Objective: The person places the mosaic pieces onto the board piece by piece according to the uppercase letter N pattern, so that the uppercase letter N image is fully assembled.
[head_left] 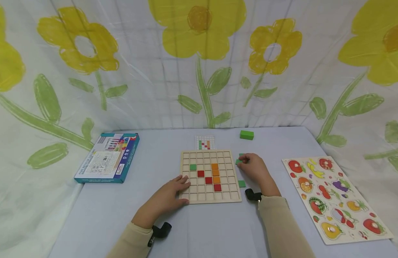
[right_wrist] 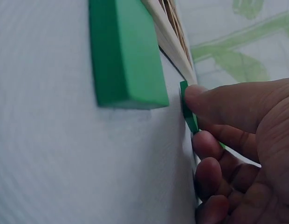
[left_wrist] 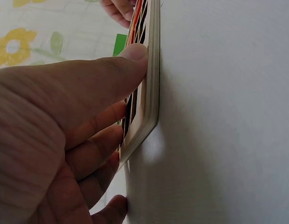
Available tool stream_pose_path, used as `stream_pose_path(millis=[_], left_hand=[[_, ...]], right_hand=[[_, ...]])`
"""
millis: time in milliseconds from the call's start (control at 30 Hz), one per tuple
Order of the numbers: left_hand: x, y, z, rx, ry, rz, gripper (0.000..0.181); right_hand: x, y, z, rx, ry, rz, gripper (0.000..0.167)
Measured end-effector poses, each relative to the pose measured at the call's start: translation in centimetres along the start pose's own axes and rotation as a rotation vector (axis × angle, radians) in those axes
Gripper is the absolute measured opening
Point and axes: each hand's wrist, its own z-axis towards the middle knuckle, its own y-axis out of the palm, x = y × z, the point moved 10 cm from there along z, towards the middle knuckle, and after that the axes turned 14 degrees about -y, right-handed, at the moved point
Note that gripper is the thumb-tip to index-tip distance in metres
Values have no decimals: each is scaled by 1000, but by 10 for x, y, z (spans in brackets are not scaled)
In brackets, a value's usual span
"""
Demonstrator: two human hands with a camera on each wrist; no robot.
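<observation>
A wooden grid board (head_left: 193, 196) lies in the middle of the table, with one green tile (head_left: 193, 167) plus several red and orange tiles in its cells. My left hand (head_left: 168, 195) rests on the board's left edge, fingers spread and thumb (left_wrist: 135, 53) near the lower corner. Just off the board's right side, my right hand (head_left: 254, 168) pinches a small green tile (right_wrist: 188, 109) between thumb and fingers, close to the tabletop. A second green tile (head_left: 241, 184) lies nearer the wrist, and another shows partly behind the fingertips.
Behind the board lies a small printed pattern card (head_left: 205, 142). A green block (head_left: 247, 135) sits at the back right. A blue-edged box (head_left: 103, 161) is on the left, and a fruit puzzle board (head_left: 335, 199) on the right.
</observation>
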Motion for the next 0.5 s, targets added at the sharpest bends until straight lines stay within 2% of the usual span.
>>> stream_pose_path(millis=[300, 500], left_hand=[[0, 0, 0, 3, -1, 2, 68], [0, 0, 0, 1, 2, 6, 67]], right_hand=[[1, 0, 0, 10, -5, -2, 25], [-4, -4, -1, 77, -15, 29, 16]])
